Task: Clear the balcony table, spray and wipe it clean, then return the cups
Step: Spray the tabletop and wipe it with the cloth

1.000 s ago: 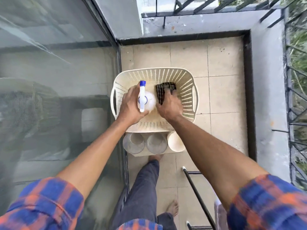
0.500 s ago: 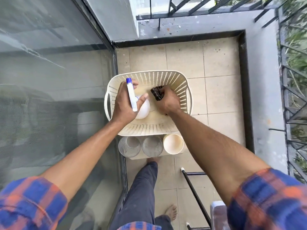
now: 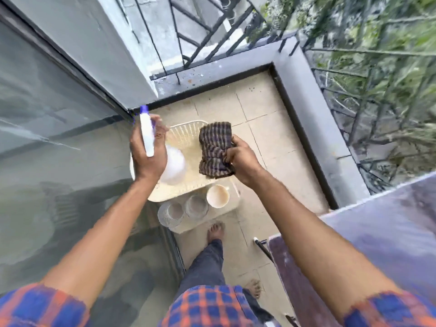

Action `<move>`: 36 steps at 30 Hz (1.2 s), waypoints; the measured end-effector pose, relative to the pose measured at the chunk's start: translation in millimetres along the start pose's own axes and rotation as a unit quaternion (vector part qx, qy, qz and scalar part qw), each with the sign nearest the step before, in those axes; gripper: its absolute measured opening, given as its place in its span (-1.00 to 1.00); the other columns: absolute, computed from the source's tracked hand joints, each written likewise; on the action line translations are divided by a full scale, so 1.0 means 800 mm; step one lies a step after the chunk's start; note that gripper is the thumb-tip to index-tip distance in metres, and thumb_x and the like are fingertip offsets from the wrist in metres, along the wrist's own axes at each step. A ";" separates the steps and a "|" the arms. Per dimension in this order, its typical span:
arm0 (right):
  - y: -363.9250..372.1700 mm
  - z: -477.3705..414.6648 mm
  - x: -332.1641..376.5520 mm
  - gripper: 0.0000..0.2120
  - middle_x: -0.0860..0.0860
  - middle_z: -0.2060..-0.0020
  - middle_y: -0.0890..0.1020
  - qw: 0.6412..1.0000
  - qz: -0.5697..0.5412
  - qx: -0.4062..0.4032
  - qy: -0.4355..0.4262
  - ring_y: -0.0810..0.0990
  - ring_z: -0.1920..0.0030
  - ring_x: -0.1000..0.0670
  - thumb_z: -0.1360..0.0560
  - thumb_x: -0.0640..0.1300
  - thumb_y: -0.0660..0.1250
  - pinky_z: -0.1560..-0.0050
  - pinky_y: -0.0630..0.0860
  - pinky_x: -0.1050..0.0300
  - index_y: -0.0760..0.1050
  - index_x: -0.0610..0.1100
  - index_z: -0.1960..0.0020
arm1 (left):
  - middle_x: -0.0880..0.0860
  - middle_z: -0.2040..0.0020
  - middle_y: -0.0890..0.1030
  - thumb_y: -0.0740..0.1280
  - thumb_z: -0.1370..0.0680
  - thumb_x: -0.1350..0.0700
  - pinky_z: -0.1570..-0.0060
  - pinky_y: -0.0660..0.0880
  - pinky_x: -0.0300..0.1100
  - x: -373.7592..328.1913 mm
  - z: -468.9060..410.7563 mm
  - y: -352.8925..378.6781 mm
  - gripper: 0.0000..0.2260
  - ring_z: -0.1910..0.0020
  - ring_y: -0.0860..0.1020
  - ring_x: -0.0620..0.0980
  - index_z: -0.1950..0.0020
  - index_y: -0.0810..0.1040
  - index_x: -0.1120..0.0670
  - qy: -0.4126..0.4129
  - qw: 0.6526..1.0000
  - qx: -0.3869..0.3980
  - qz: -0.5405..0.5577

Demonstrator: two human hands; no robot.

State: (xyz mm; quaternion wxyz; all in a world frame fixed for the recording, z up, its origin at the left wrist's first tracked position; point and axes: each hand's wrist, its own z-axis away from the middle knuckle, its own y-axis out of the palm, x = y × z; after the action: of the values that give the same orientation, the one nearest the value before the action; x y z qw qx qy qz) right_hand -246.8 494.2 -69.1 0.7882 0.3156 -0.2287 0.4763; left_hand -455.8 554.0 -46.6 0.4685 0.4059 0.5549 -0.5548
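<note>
My left hand [image 3: 147, 156] grips a white spray bottle [image 3: 173, 167] with a blue nozzle, held above the cream plastic basket [image 3: 186, 131] on the floor. A folded dark striped cloth [image 3: 214, 147] is in my right hand [image 3: 243, 159], lifted over the basket's right side. Below the basket, a white tray [image 3: 226, 208] holds two clear glasses [image 3: 182, 210] and a cream cup [image 3: 217, 196]. The balcony table [image 3: 389, 223], dark and glossy, shows at the right edge; my right forearm crosses over its corner.
A glass sliding door [image 3: 59, 161] fills the left side. A grey parapet [image 3: 318, 119] with black metal railing [image 3: 349, 102] bounds the tiled floor at the back and right. My bare feet [image 3: 215, 231] stand just below the tray. A black table leg [image 3: 262, 246] slants beside them.
Both hands have risen out of the basket, the left with the spray bottle, the right with the cloth. The view has swung right, bringing the table into sight.
</note>
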 end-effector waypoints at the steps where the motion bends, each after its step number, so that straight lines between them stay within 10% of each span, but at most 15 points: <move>1: -0.021 0.025 0.000 -0.37 -0.25 -0.10 0.63 0.999 -0.031 -0.015 -0.012 0.63 -0.05 -0.23 -0.22 -0.49 0.06 -0.05 0.59 -0.26 0.48 -0.22 -0.25 | -0.01 0.03 0.65 0.35 -0.57 -0.32 -0.01 0.65 0.18 -0.016 0.008 0.010 -0.61 0.05 0.71 0.24 -0.11 0.57 -0.01 -0.010 1.000 0.024 0.009; 6: -0.142 0.162 -0.015 -0.27 -0.27 -0.04 0.59 0.974 -0.133 -0.158 -0.096 0.57 -0.02 -0.27 -0.02 -0.39 0.12 0.01 0.53 -0.09 0.48 -0.24 -0.20 | 0.08 0.09 0.66 0.29 -0.56 -0.32 0.36 0.58 -0.22 -0.085 0.084 0.073 -0.49 0.42 0.66 -0.06 -0.09 0.59 0.15 0.004 0.977 0.211 0.002; 17: -0.339 0.462 -0.165 -0.39 -0.15 0.03 0.66 0.863 -0.292 -0.348 -0.221 0.64 0.05 -0.18 -0.14 -0.41 0.09 -0.10 0.55 -0.23 0.49 -0.17 -0.16 | 0.08 0.10 0.72 0.21 -0.70 -0.14 0.43 0.45 -0.20 -0.129 0.305 0.171 -0.60 0.59 0.47 0.05 0.03 0.65 0.14 -0.062 0.868 0.484 -0.095; 26: -0.322 0.528 -0.273 -0.36 -0.25 -0.17 0.62 0.804 -0.429 -0.337 -0.236 0.63 -0.06 -0.27 -0.29 -0.43 0.03 0.02 0.64 -0.25 0.50 -0.13 -0.29 | 0.14 0.28 0.62 0.34 -0.65 -0.13 0.49 0.40 -0.13 -0.091 0.389 0.152 -0.58 0.52 0.50 -0.06 0.15 0.64 0.21 -0.069 0.806 0.530 -0.255; 36: -0.259 0.533 -0.318 -0.29 -0.35 -0.22 0.56 0.844 -0.426 -0.278 -0.173 0.58 -0.05 -0.28 -0.22 -0.27 0.17 -0.06 0.55 -0.39 0.42 -0.23 -0.40 | 0.14 0.35 0.64 0.32 -0.36 -0.47 0.33 0.42 -0.11 -0.055 0.365 0.075 -0.40 0.42 0.51 0.04 0.29 0.60 0.10 -0.082 0.826 0.439 -0.343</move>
State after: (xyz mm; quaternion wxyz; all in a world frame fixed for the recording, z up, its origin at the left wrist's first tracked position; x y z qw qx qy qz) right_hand -199.8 -37.2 1.5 0.9160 0.2266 -0.3271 -0.0516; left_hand -367.0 269.8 -2.1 0.0635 0.3056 0.3156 -0.8961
